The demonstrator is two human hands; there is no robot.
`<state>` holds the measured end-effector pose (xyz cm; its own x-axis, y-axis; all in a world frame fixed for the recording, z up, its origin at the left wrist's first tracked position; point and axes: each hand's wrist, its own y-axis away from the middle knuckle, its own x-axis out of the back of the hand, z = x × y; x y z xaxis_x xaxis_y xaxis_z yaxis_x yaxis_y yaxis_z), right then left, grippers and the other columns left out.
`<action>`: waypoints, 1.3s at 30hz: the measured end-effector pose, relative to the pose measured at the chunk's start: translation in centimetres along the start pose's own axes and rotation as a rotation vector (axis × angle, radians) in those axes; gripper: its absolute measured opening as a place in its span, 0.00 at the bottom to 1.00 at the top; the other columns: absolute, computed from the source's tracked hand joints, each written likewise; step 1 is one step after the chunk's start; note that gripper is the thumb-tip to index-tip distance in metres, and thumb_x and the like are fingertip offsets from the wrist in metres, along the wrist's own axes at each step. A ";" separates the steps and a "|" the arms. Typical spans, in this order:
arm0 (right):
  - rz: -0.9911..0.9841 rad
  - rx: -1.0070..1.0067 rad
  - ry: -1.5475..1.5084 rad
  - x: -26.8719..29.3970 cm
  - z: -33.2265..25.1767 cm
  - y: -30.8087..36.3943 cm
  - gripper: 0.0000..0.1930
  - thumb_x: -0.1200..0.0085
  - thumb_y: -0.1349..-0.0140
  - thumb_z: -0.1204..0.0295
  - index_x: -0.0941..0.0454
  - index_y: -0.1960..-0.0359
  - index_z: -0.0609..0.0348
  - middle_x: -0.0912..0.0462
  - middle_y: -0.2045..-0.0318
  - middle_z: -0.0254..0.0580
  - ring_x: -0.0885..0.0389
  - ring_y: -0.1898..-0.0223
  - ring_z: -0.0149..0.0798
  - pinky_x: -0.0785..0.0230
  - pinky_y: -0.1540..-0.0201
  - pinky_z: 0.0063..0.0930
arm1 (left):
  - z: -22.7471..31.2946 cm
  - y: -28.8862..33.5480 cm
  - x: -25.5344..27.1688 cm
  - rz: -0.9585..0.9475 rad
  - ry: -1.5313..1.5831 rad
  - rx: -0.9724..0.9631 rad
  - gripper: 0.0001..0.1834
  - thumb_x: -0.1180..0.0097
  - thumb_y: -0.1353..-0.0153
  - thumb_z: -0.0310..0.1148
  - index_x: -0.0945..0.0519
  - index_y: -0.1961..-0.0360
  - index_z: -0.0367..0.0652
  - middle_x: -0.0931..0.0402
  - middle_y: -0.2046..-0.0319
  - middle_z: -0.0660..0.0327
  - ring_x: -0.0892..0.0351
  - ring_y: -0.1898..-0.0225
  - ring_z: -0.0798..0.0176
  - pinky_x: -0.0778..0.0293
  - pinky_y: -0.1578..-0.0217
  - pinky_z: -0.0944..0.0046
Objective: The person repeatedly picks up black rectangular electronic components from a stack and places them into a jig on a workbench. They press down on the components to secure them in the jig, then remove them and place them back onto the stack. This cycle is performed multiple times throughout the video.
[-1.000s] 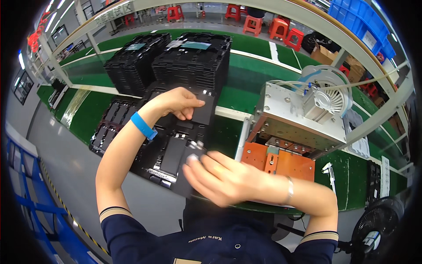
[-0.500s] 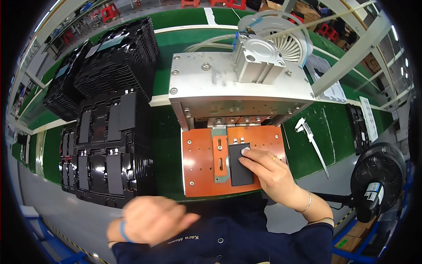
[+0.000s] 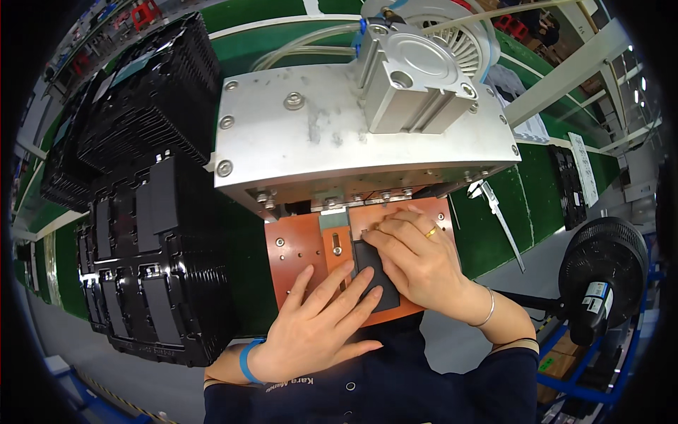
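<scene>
A flat black rectangular part (image 3: 374,279) lies on the orange fixture plate (image 3: 296,247) under a grey metal press (image 3: 339,134). My left hand (image 3: 318,321) rests flat with its fingers spread, the fingertips touching the near left edge of the black part. The fingers of my right hand (image 3: 417,265) lie bent over the part's far right side and press on it. A ring shows on the right hand and a blue band on the left wrist. Most of the part's right half is hidden under my right hand.
Black moulded trays (image 3: 152,275) with several dark parts sit at my left, and taller tray stacks (image 3: 152,106) stand behind them on the green bench (image 3: 487,226). Metal tweezers (image 3: 498,212) lie to the right of the press. A black fan (image 3: 607,261) stands at the far right.
My left hand has come up from near my body onto the orange plate beside the black part. My right hand stays on the part. The view has moved closer to the press.
</scene>
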<state>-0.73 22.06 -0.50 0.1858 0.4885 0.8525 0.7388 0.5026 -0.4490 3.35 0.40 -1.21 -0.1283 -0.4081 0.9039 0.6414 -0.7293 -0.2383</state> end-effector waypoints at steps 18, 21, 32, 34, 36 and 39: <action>0.001 -0.198 -0.205 2.6 -1.8 2.4 0.20 0.34 0.49 0.71 0.19 0.53 0.58 0.24 0.47 0.46 0.24 0.48 0.48 0.29 0.49 0.38 | -0.9 0.2 1.3 -0.012 0.269 0.044 0.38 0.37 0.47 0.57 0.25 0.40 0.45 0.31 0.38 0.55 0.34 0.35 0.52 0.43 0.37 0.41; -0.165 -0.124 -0.263 2.6 -2.3 4.2 0.21 0.32 0.50 0.68 0.20 0.54 0.61 0.23 0.46 0.49 0.22 0.45 0.50 0.27 0.46 0.38 | -1.6 0.5 1.2 0.065 0.323 0.028 0.40 0.36 0.48 0.56 0.27 0.39 0.40 0.32 0.37 0.53 0.34 0.35 0.48 0.44 0.36 0.40; -0.089 -0.016 -0.170 1.4 0.4 2.2 0.17 0.32 0.49 0.68 0.17 0.59 0.64 0.18 0.52 0.48 0.19 0.47 0.47 0.23 0.45 0.35 | -2.0 -1.9 1.5 -0.056 0.159 0.058 0.41 0.42 0.46 0.63 0.25 0.42 0.41 0.33 0.36 0.56 0.40 0.33 0.44 0.42 0.37 0.38; -0.093 -0.007 -0.173 1.4 0.4 2.0 0.17 0.31 0.49 0.68 0.17 0.59 0.64 0.18 0.52 0.48 0.19 0.47 0.47 0.23 0.46 0.34 | -1.7 -2.0 1.9 -0.077 0.138 0.064 0.39 0.40 0.47 0.60 0.25 0.41 0.42 0.34 0.35 0.58 0.41 0.32 0.48 0.40 0.39 0.40; -0.098 -0.003 -0.179 1.4 0.5 2.0 0.18 0.31 0.49 0.68 0.17 0.59 0.65 0.18 0.52 0.48 0.18 0.47 0.47 0.22 0.46 0.35 | -1.6 -1.9 1.9 -0.078 0.128 0.070 0.38 0.41 0.46 0.61 0.24 0.42 0.44 0.34 0.36 0.58 0.41 0.32 0.49 0.40 0.38 0.40; -0.103 0.003 -0.179 1.4 0.6 2.0 0.17 0.31 0.49 0.69 0.17 0.59 0.65 0.18 0.52 0.49 0.18 0.48 0.48 0.22 0.47 0.36 | -1.6 -1.9 1.6 -0.092 0.110 0.080 0.37 0.43 0.45 0.63 0.23 0.42 0.48 0.33 0.36 0.60 0.40 0.33 0.49 0.44 0.37 0.40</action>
<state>0.66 24.17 -0.33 -0.0089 0.5530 0.8331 0.7457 0.5587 -0.3629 0.72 0.22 0.11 -0.2682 -0.4027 0.8752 0.6811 -0.7217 -0.1234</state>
